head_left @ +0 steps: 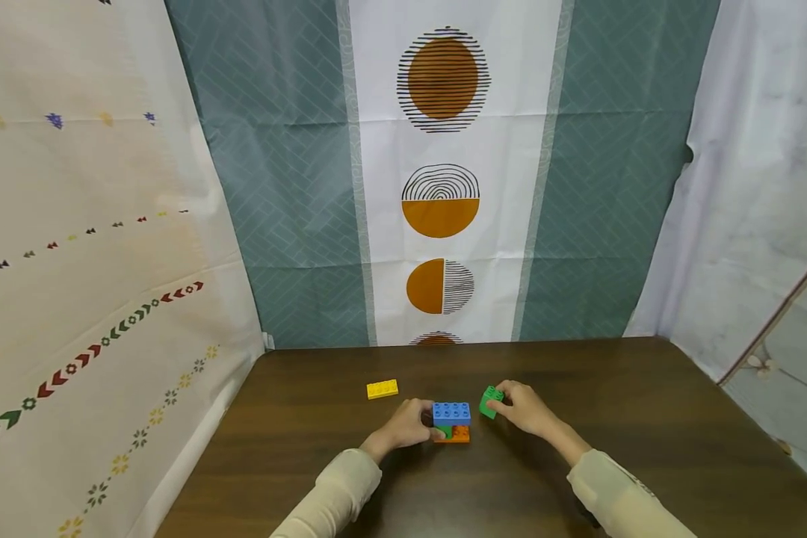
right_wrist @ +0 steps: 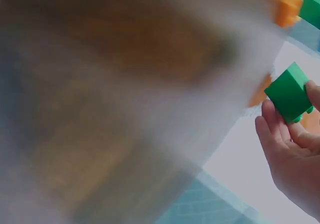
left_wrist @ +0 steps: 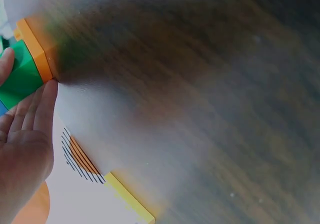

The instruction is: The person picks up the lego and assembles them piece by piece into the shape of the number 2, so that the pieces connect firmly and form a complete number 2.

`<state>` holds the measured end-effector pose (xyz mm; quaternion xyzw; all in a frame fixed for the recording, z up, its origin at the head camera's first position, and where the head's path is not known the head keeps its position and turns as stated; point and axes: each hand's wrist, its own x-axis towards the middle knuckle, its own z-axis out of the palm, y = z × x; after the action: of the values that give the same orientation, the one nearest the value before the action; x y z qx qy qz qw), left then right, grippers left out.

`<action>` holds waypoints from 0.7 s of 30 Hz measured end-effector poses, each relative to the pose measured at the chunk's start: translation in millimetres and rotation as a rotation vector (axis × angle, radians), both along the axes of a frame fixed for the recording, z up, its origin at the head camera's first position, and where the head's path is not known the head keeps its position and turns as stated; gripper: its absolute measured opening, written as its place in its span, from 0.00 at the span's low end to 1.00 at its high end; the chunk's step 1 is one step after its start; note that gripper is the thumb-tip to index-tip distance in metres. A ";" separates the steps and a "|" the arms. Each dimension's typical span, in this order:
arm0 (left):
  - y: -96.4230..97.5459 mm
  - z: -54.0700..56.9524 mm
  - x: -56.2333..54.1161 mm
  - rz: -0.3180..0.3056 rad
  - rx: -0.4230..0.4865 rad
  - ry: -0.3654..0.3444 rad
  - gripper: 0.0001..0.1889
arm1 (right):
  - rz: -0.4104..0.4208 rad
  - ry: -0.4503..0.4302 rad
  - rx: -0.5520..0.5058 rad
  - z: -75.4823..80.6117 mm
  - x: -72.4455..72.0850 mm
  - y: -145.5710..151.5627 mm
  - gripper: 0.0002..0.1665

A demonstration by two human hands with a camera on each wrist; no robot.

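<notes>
On the dark table stands a small brick stack: a flat orange brick (head_left: pixel 460 436) at the bottom, a green brick (left_wrist: pixel 22 66) over its left part, and a blue brick (head_left: pixel 451 413) on top. My left hand (head_left: pixel 406 424) grips this stack from the left, thumb on the near side and fingers on the far side. Just to the right, my right hand (head_left: pixel 528 411) pinches a second green brick (head_left: pixel 489 401) between thumb and fingers. That brick is tilted, and its studs (right_wrist: pixel 298 119) show in the right wrist view. It is apart from the stack.
A flat yellow brick (head_left: pixel 382 388) lies on the wooden table (head_left: pixel 296 448), behind and left of the stack. Patterned cloths hang behind the table (head_left: pixel 444 149) and along its left (head_left: pixel 107 299) and right (head_left: pixel 767 224) sides.
</notes>
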<state>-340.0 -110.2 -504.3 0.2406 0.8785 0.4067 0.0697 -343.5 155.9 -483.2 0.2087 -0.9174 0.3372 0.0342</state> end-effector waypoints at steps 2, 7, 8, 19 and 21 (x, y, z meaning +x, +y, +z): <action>0.4 -0.4 -0.2 -0.001 0.013 0.000 0.14 | 0.028 0.013 -0.008 8.3 0.6 -2.5 0.18; -1.3 0.1 -1.8 -0.012 0.014 0.001 0.15 | 0.060 0.030 0.022 29.4 6.6 -15.5 0.20; -1.8 0.2 -2.2 -0.013 0.012 -0.001 0.15 | 0.061 0.034 0.029 32.6 8.0 -18.0 0.21; -2.6 -1.5 -2.7 -0.017 0.010 0.004 0.15 | 0.131 0.111 0.047 44.6 15.8 -29.4 0.21; -1.1 -2.0 -2.4 -0.024 0.017 0.007 0.15 | 0.140 0.100 0.046 45.1 18.1 -30.1 0.21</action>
<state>-342.4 -111.4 -506.3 0.2533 0.8722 0.4126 0.0694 -325.5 125.8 -438.1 0.2896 -0.9052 0.3067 0.0514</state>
